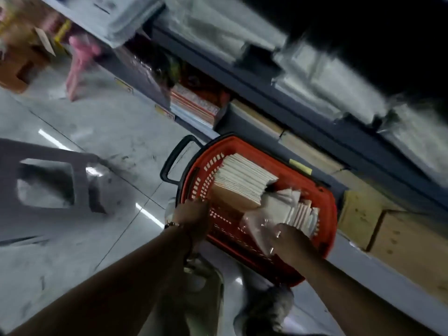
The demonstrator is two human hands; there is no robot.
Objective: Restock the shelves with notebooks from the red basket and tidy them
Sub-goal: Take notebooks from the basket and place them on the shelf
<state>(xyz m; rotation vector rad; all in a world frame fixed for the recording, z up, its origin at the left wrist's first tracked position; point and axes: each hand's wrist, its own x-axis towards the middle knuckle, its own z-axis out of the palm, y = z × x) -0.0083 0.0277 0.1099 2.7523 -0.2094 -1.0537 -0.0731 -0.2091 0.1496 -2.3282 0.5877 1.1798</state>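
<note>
The red basket [324, 197] stands on the floor against the bottom shelf, its black handle [174, 161] folded out to the left. Inside lies a tight stack of white-edged notebooks [242, 180] and, beside it, a second batch of notebooks in clear plastic wrap [298, 214]. My left hand [191, 214] curls over the basket's near left rim. My right hand [288, 238] grips the plastic-wrapped batch at its near end. The whole view is tilted and blurred.
Dark shelving [266, 100] runs diagonally behind the basket, with books [194, 103] at floor level, brown cardboard boxes [358, 214] to the right and plastic-wrapped goods [327, 69] above. A grey stool [48, 180] stands on the left, a pink stool [80, 61] farther back.
</note>
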